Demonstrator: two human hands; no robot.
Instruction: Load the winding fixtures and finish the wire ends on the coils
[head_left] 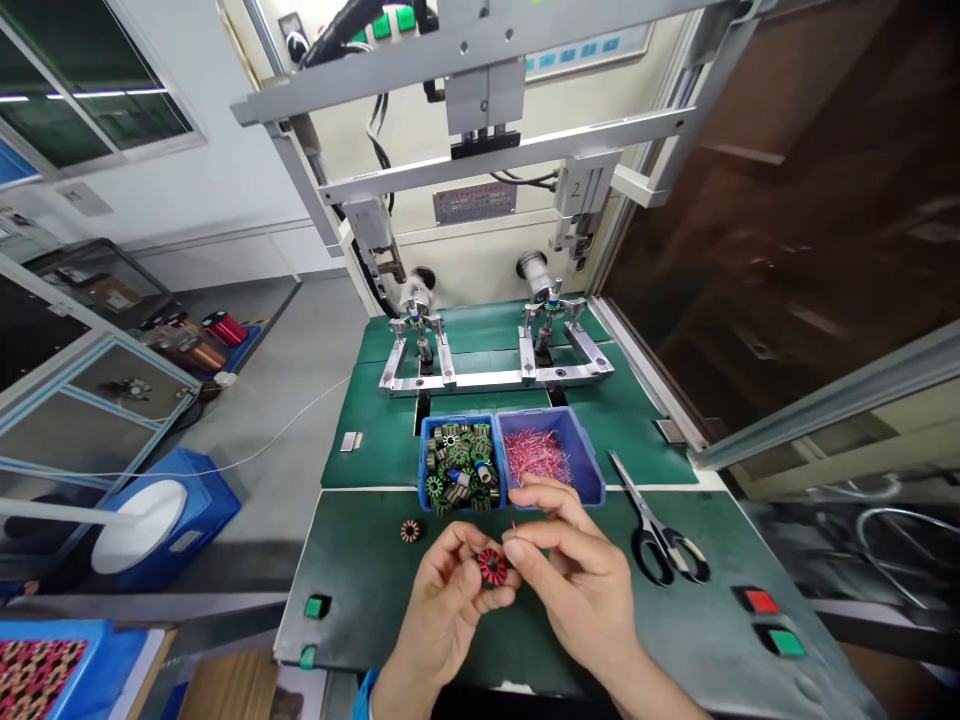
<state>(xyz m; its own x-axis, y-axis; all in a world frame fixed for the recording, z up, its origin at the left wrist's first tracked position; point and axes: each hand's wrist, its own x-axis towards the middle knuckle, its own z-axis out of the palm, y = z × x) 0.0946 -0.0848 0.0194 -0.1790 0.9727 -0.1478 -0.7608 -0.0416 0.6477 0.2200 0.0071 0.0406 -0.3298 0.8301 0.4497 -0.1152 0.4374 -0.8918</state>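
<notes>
My left hand (442, 600) holds a small round red-wound stator core (493, 566) between thumb and fingers, above the green bench top (360, 560). My right hand (577, 575) pinches a thin pink wire piece (514, 527) right beside the core, fingertips touching it. Just behind the hands stand two blue bins: the left bin (429, 440) holds several green unwound cores, the right bin (589, 450) holds a heap of pink wire pieces. One copper-coloured wound core (409, 531) lies on the bench to the left of my hands.
Black-handled scissors (660, 540) lie right of the bins. A winding machine with two fixtures (495, 350) stands at the back. Red (760, 601) and green (786, 642) buttons sit at the bench's right front, green buttons (316, 607) at the left front. Copper wire spools (202, 340) stand left.
</notes>
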